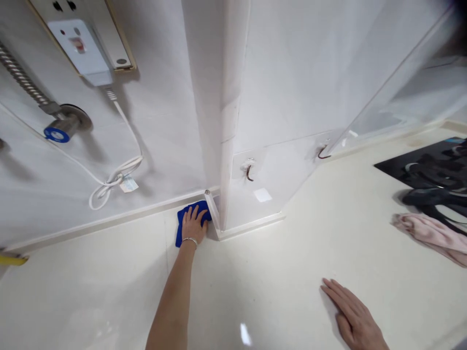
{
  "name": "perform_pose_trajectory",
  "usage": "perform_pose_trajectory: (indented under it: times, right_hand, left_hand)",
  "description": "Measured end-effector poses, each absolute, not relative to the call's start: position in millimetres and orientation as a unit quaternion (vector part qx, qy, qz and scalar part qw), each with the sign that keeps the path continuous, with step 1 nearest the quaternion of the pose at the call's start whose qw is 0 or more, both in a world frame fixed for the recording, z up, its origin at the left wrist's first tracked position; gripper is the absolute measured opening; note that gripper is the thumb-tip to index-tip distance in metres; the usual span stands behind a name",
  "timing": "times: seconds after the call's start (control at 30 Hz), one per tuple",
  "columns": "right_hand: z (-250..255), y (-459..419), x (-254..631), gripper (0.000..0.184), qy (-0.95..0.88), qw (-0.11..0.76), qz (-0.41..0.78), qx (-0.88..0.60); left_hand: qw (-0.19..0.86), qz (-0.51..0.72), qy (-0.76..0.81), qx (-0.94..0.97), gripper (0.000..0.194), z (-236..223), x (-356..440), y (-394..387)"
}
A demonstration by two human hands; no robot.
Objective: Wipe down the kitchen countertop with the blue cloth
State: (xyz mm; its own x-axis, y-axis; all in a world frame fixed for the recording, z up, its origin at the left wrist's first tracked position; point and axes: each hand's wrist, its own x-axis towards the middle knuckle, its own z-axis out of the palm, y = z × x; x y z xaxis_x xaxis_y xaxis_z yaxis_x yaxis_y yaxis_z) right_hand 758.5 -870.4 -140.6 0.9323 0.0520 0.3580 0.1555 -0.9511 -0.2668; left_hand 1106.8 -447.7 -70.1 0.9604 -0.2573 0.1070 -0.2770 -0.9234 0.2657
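A folded blue cloth (180,229) lies on the pale countertop (284,272), pushed into the corner where the back wall meets a projecting pillar. My left hand (194,225) is on top of it, fingers spread and bent over the cloth, thumb toward the pillar. A thin bracelet (189,240) circles that wrist. At the lower right, my right hand (355,316) rests palm down on the countertop. Its fingers are stretched out, and it holds nothing.
White tiled pillar (292,73) juts out between the hands, with hooks (249,173) on it. Left wall carries a plugged-in adapter (80,48), looped white cable (120,172) and water valve (60,129). A black cooktop (434,163) and pink cloth (432,233) are at right.
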Motion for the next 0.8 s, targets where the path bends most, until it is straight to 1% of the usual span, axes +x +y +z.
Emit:
perform_pose_trajectory:
  times: [0.2, 0.5, 0.63, 0.8]
  right_hand:
    - [-140.3, -872.2, 758.0, 0.068, -0.057, 0.148, -0.175, -0.972]
    - [-141.9, -873.1, 758.3, 0.065, -0.06, 0.141, -0.176, -0.972]
    - [-141.1, -871.5, 762.1, 0.064, -0.064, 0.141, -0.179, -0.972]
    - [-143.1, -871.5, 765.7, 0.064, -0.069, 0.148, -0.2, -0.966]
  left_hand:
    - [0.143, 0.036, -0.147, 0.978, 0.049, -71.8, 1128.1, -443.7]
    - [0.146, 0.04, -0.156, 0.976, 0.049, -73.1, 1128.8, -440.7]
    - [0.149, 0.042, -0.152, 0.976, 0.048, -72.2, 1119.0, -439.9]
    - [0.148, 0.044, -0.153, 0.976, 0.047, -72.9, 1084.7, -439.0]
